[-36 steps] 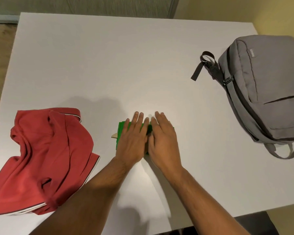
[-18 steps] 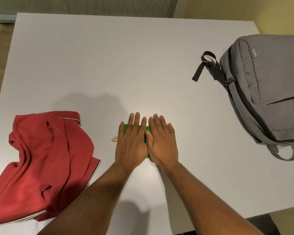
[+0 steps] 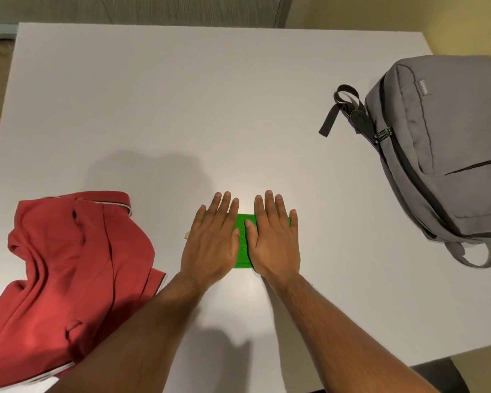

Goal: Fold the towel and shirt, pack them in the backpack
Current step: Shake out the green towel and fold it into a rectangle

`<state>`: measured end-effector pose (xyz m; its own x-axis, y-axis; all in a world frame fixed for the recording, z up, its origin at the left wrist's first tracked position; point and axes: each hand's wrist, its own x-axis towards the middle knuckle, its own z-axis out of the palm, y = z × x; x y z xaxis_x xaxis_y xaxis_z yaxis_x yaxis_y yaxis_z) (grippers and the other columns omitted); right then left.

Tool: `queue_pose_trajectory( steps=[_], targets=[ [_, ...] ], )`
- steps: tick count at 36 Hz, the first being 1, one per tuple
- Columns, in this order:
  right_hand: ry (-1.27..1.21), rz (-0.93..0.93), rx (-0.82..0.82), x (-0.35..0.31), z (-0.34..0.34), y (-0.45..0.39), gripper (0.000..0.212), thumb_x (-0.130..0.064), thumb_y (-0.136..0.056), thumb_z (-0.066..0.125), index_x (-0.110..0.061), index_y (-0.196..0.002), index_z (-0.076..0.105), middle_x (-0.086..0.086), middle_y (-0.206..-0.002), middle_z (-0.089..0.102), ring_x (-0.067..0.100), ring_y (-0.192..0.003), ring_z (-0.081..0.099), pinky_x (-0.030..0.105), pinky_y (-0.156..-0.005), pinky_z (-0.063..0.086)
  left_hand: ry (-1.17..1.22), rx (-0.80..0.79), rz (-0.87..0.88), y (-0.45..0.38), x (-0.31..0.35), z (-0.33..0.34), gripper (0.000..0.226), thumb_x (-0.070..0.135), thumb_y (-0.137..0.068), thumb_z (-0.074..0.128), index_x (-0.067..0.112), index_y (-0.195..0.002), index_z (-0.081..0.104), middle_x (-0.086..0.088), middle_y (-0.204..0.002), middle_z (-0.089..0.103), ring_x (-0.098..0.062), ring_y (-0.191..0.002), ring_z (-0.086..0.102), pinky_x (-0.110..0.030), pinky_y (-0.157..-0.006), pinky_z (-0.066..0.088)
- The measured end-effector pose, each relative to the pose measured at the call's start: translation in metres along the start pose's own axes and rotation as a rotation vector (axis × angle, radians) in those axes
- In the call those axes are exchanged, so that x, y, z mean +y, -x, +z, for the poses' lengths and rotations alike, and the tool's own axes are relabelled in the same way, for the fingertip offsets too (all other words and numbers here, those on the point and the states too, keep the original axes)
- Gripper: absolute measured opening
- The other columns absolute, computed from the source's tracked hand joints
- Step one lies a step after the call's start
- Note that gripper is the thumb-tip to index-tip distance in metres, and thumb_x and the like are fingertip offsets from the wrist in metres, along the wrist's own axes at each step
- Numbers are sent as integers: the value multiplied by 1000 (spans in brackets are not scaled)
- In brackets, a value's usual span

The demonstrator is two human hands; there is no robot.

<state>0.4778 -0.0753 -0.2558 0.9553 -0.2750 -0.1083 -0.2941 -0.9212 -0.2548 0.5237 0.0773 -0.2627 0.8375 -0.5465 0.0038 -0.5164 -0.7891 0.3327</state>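
Observation:
A small green towel (image 3: 243,245), folded into a compact rectangle, lies on the white table (image 3: 210,109) near its front edge. My left hand (image 3: 211,242) presses flat on the towel's left part, fingers straight. On the right part my right hand (image 3: 277,241) lies flat the same way. Only a green strip shows between the hands. A red shirt (image 3: 68,265) lies crumpled at the front left of the table. The grey backpack (image 3: 451,154) lies on its back at the right, zipped shut.
The backpack's black top handle (image 3: 335,112) sticks out to the left, and a grey strap loop (image 3: 482,255) hangs near the table's right front edge. A small tan tag (image 3: 187,234) peeks out left of my left hand.
My hands have slid apart sideways over the towel, from touching each other to a gap that shows green between them. Shirt and backpack have not moved.

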Motion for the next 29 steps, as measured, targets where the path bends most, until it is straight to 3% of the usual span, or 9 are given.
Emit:
queue_pose_trajectory(
  steps=[8,14,23,29],
  targets=[
    [20,7,4,0,1,-1,65,-50,-108,13,-20,-164,23,1,-173,12,20,-160,5,53,-128,7,-14,-12,18,-4,-3,1,60,35,-106,19,12,-162,22,-6,-170,15,-21,-158,8,-48,-126,18],
    [-7,7,31,-1,-1,0,64,-43,-107,11,-16,-164,22,4,-173,12,20,-160,4,55,-127,8,-14,11,-10,5,6,-8,62,33,-107,17,7,-163,10,-10,-172,1,-23,-158,-6,-50,-128,9],
    [-14,-137,109,-7,0,48,61,-28,-105,26,-8,-162,27,6,-172,16,20,-160,8,51,-127,18,1,47,-26,60,20,-2,60,26,-102,30,-3,-155,32,-21,-165,24,-32,-156,19,-50,-123,20],
    [-7,-78,90,-3,17,74,65,-29,-104,38,-11,-164,21,4,-173,11,17,-160,4,49,-127,19,-7,-11,-46,68,14,5,66,34,-104,29,-2,-159,20,-20,-169,13,-31,-157,12,-48,-125,18]
  ],
)
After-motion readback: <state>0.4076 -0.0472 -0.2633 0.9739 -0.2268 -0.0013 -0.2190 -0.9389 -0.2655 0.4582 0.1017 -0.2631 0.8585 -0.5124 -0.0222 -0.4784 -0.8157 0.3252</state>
